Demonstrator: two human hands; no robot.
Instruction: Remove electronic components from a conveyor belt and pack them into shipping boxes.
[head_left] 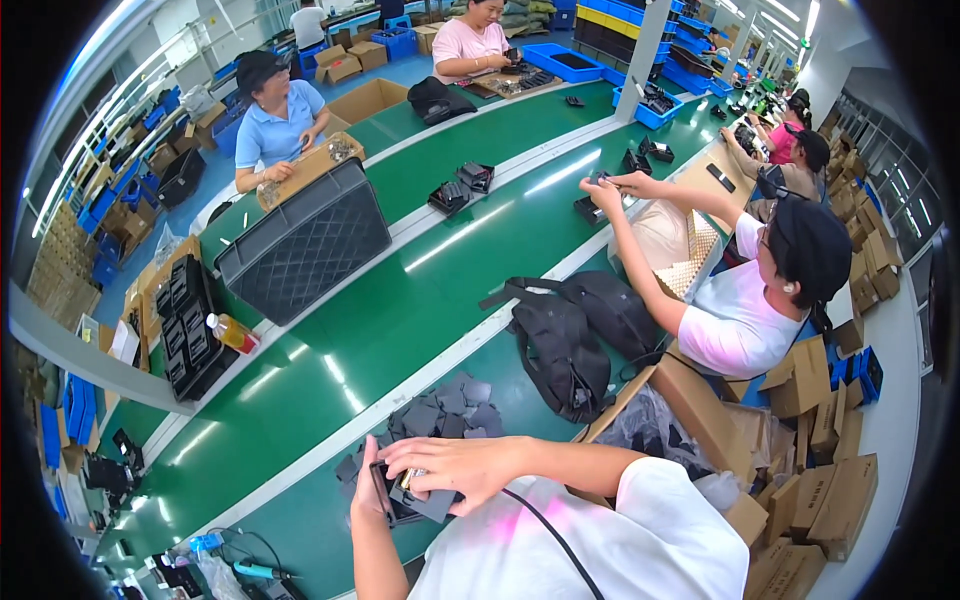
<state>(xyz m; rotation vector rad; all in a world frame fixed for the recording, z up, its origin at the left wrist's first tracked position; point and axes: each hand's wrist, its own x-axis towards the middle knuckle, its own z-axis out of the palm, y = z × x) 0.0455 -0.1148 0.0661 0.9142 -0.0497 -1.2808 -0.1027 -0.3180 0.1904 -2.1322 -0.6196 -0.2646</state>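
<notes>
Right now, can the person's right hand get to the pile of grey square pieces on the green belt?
Probably yes. The right hand lies just beside the pile of grey square pieces, and nothing stands between them, though it is already resting on the dark piece both hands hold.

Quilted black tray [305, 240], black backpack [570, 335], oil bottle [231, 332]

Brown cardboard boxes [810, 480] stacked lower right, open brown carton [368, 100] upper left
</notes>
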